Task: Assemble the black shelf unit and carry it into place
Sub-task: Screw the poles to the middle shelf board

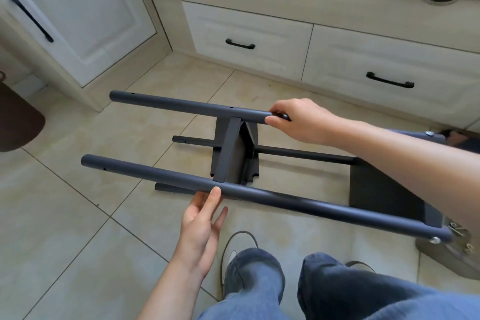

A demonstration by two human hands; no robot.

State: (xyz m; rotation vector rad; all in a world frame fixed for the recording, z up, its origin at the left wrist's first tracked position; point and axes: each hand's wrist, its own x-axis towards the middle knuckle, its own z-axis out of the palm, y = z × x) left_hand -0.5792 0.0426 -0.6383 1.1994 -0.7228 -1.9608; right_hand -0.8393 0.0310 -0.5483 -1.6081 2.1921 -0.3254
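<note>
Shelf unit (233, 153): four poles, two panels

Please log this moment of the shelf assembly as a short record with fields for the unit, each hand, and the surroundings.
unit: black shelf unit lying on its side on the tiled floor, shelf panels between four poles
right hand: right hand grips the far upper pole
left hand: left hand, fingers straight, touches the near upper pole from below
surroundings: white drawers behind the unit
</note>
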